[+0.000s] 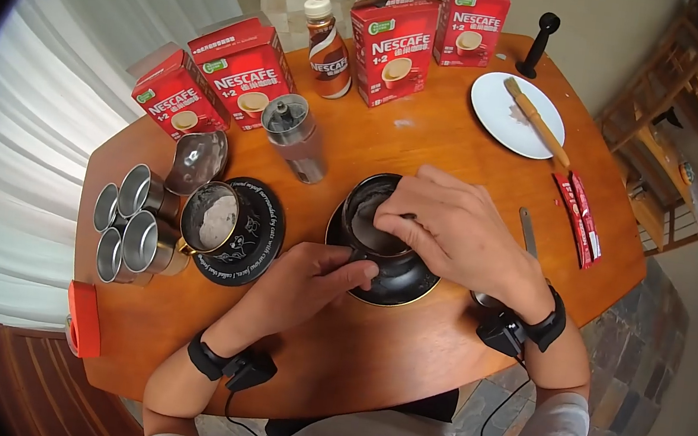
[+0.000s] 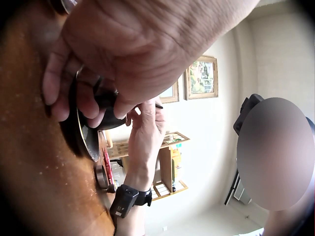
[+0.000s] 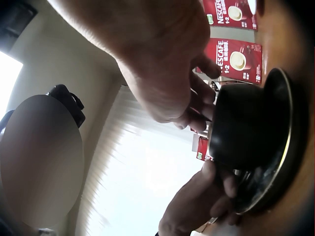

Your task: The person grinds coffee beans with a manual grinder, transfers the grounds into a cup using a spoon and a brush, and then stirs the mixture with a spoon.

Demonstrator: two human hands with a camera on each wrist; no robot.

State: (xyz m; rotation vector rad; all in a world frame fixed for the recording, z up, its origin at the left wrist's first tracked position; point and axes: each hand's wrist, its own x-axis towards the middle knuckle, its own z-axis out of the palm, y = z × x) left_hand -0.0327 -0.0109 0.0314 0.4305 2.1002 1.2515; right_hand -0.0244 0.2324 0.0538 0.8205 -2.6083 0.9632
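A black cup (image 1: 359, 210) sits on a black, gold-rimmed saucer (image 1: 396, 292), with pale grey material inside. At the cup's near left side my left hand (image 1: 306, 287) grips it, thumb on top and fingers curled below, as the right wrist view also shows. My right hand (image 1: 453, 222) is over the cup's mouth and pinches a thin utensil; only its dark end (image 1: 408, 217) shows, the rest hidden by the fingers and cup. To the left, another black cup (image 1: 216, 223) with pale powder stands on a black printed plate (image 1: 255, 259).
Several metal cups (image 1: 141, 240), a metal bowl (image 1: 199, 163) and a grinder (image 1: 295, 142) stand left and ahead. Farther back are red Nescafé boxes (image 1: 391, 53) and a bottle (image 1: 329, 63). On the right lie a brush (image 1: 539, 124) on a white plate (image 1: 491, 126), red sachets (image 1: 577, 218) and a spoon (image 1: 528, 230).
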